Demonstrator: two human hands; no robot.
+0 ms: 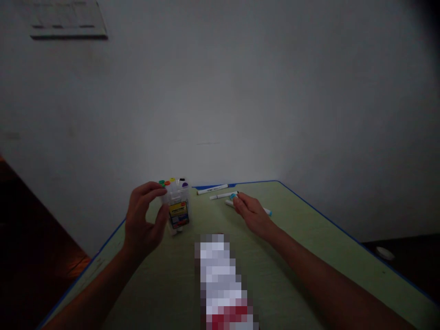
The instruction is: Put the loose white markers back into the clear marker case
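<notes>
The marker pack (178, 206) blocks leftward passage of the right hand (252, 213)

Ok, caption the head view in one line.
Left hand grips a clear pack of capped markers; right hand rests on loose white markers on a green table.

Blurred into coarse squares and cut off by the bottom edge: a long white-and-red object (220, 279) at lower centre. Too small to read: the label on the clear marker pack (178, 215). Partly hidden under the right hand (252, 213): a white marker (229, 203). Cut off at upper left: a pale board (67, 20).
</notes>
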